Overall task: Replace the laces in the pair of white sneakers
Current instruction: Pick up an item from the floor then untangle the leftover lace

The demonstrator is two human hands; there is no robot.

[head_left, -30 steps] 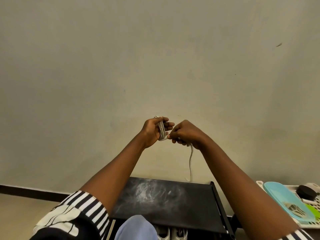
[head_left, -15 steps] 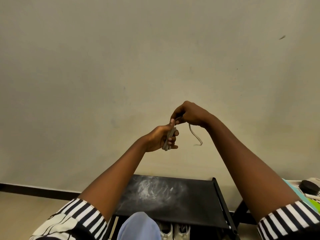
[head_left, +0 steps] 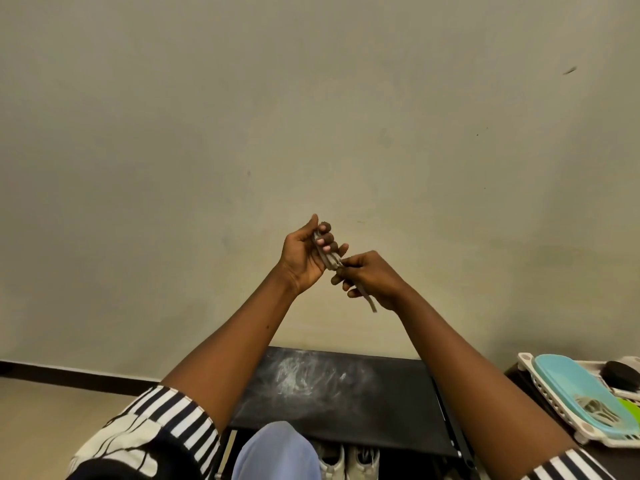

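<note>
Left hand [head_left: 304,258] raised before wall, fingers curled round coiled grey lace [head_left: 327,256] so loops hold together. Right hand [head_left: 370,282] pinches loose tail just beside coil, probably to wrap or tuck it. White sneakers [head_left: 348,459] sit under black table [head_left: 346,393], below tabletop's near edge.

I hold both bare forearms stretched up and forward, angled inward so the hands meet in the middle. My left hand [head_left: 304,258] is raised with its palm turned toward me and its thumb pointing up. Its fingers are curled round a folded bundle of flat greyish-white shoelace [head_left: 327,259]. My right hand [head_left: 372,282] sits just beside it and slightly lower, pinching the bundle's lower end between thumb and forefinger, the other fingers loosely curled. Black-and-white striped sleeves [head_left: 166,420] cover my upper arms.
</note>
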